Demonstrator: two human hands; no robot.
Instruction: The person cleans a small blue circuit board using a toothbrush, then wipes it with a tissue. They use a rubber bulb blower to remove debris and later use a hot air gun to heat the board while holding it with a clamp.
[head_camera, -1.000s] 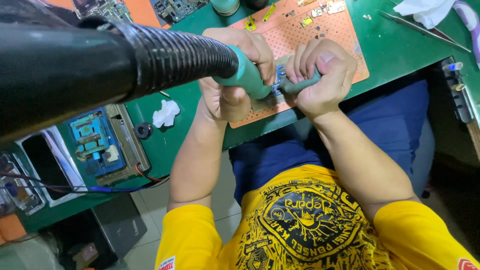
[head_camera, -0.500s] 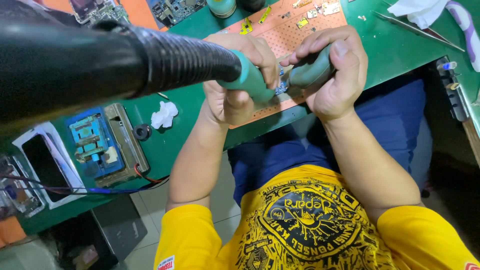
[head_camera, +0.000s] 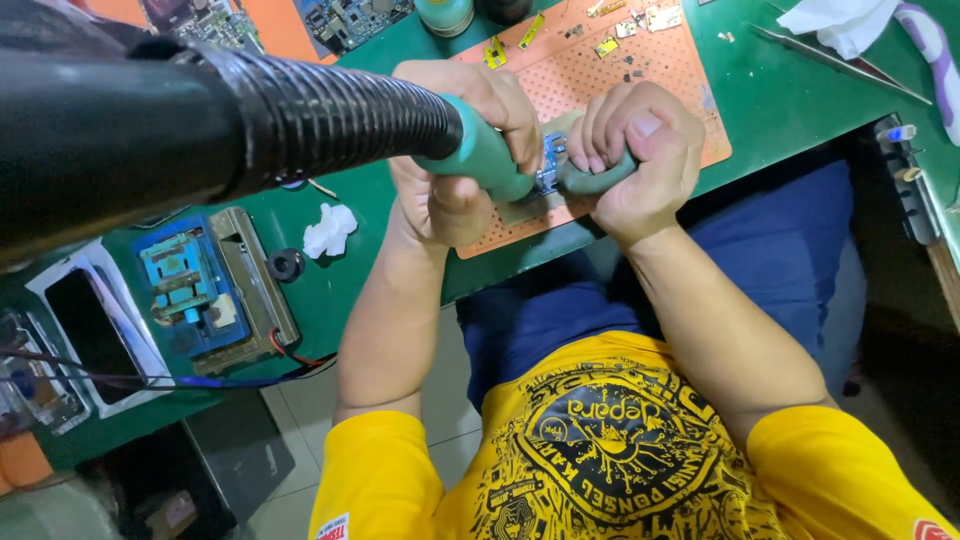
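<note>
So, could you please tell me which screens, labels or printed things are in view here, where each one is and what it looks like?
Phone screen: left edge of the green bench, a dark rectangle in a white frame, lying flat.
Printed shirt: bottom centre, yellow with a round black design.
Sleeve label: bottom, on one yellow sleeve, small and white with red.
Circuit boards: top edge, dark, on orange.
No packages or signs show.

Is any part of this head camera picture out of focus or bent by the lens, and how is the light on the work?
Head view: the black hose sits close to the lens, looming large and soft; the left hand and right hand on the green tool are sharp; light is even, shadows faint, over the orange mat; the green bench's edges bow slightly, a wide-lens effect.
</note>
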